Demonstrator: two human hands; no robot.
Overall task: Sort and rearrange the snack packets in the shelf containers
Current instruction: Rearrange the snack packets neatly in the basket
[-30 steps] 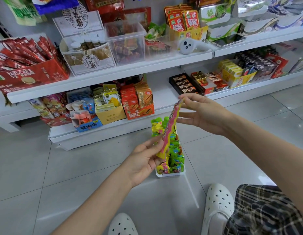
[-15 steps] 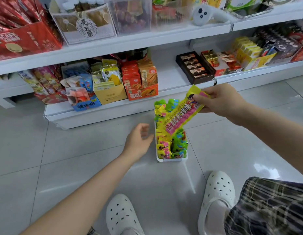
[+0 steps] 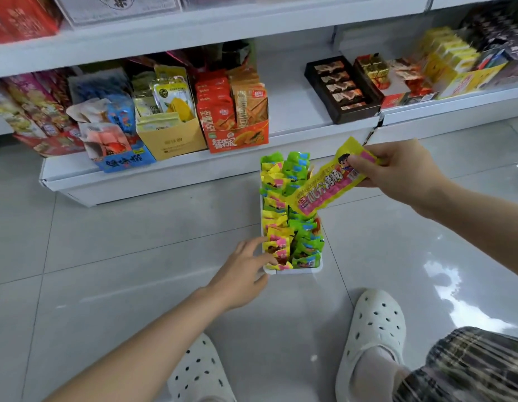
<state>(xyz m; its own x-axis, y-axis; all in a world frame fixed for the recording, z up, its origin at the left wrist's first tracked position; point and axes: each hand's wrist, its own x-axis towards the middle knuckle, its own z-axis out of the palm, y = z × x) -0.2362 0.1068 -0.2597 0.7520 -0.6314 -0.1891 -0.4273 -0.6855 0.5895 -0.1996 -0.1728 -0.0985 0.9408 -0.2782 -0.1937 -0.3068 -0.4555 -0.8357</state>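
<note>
Packet [image 3: 328, 185] end pinched between right hand [image 3: 402, 172] fingers [image 3: 356, 163].

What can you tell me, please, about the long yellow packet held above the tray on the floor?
The long yellow packet is a glossy plastic sausage wrapper, yellow with a pink band, printed characters and a cartoon figure near its upper end. It hangs tilted, upper end to the right, lower end over the white tray of yellow and green packets. The right hand pinches its upper end; nothing else clearly touches it.
</note>
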